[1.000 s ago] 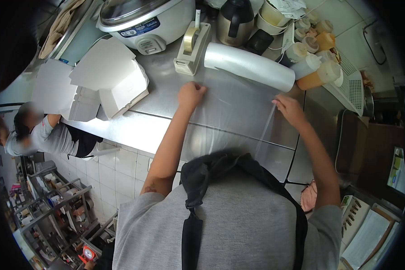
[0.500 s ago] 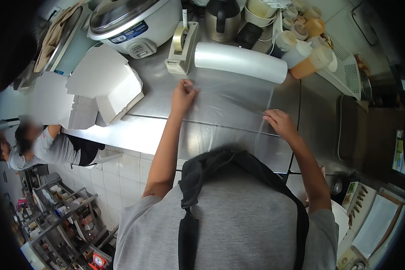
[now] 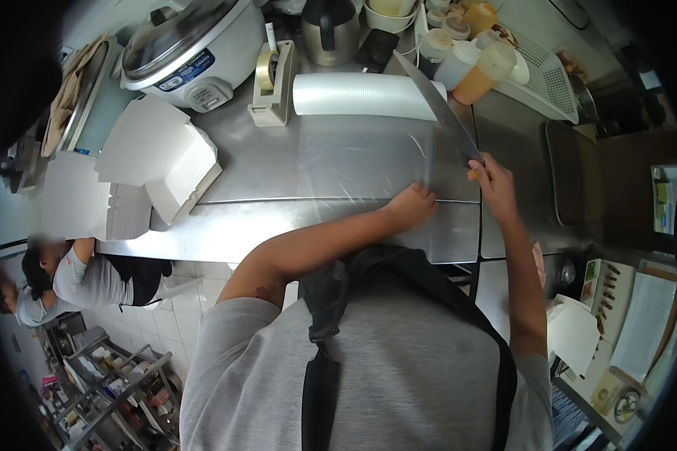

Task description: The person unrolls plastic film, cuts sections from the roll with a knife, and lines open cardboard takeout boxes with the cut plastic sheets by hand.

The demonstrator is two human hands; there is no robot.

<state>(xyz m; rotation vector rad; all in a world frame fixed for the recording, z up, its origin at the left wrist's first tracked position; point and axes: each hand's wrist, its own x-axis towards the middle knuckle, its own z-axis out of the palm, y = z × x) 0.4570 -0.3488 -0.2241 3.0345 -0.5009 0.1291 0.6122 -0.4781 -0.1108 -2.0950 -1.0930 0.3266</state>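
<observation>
The right hand (image 3: 495, 185) grips a big knife (image 3: 447, 113). The left hand (image 3: 411, 207) curls at the clear plastic (image 3: 361, 156); I can't tell if it's pinching.

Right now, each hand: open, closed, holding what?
Left hand: curled at the plastic film; whether gripping it cannot be told.
Right hand: closed, holding a knife.

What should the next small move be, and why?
Perhaps ease the long grey metal knife leftward toward the clear plastic film: the right hand grips it, while the left hand is at the film's right edge.
</observation>
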